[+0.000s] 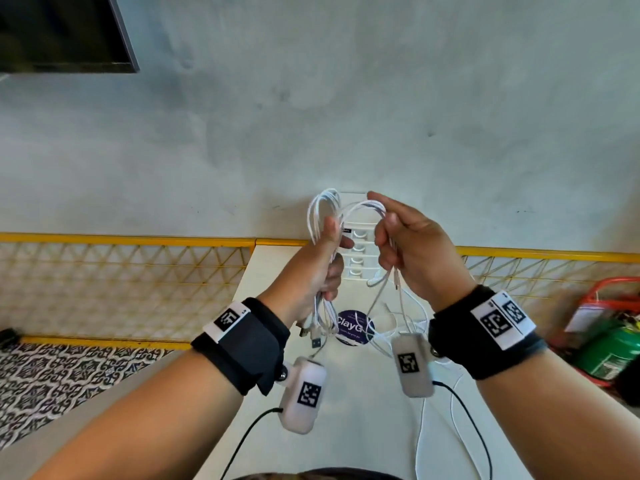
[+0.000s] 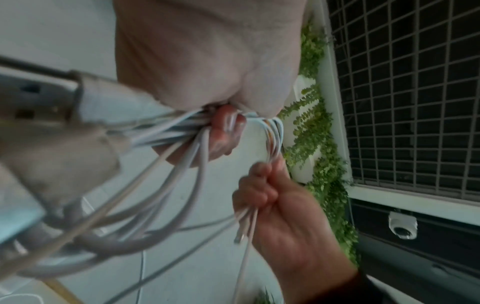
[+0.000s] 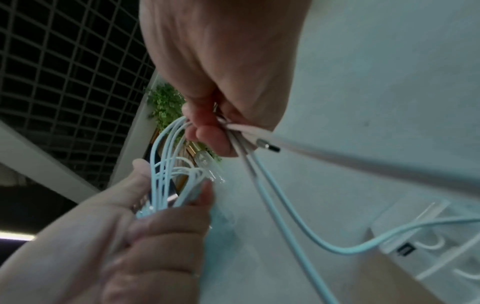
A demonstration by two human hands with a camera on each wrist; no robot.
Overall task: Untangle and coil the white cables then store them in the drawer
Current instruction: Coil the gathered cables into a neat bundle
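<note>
Both hands are raised above a white table (image 1: 270, 271), each gripping part of a tangle of white cables (image 1: 325, 209). My left hand (image 1: 322, 258) is closed around a bundle of looped strands (image 2: 182, 127), with USB plugs (image 1: 313, 336) hanging below it. My right hand (image 1: 401, 244) pinches other strands (image 3: 244, 142); a small metal-tipped plug (image 3: 270, 146) sticks out beside its fingers. More cable (image 1: 394, 327) trails down from it onto the table. A white drawer unit (image 1: 360, 251) stands behind the hands, mostly hidden by them; in the right wrist view its drawers (image 3: 426, 242) sit low on the right.
A round dark sticker (image 1: 351, 329) marks the table under the hands. A grey wall (image 1: 346, 116) rises behind, a dark screen (image 1: 62, 29) hangs top left. Yellow mesh railing (image 1: 121, 271) runs along both sides. A green canister in a red frame (image 1: 609, 344) stands at the right.
</note>
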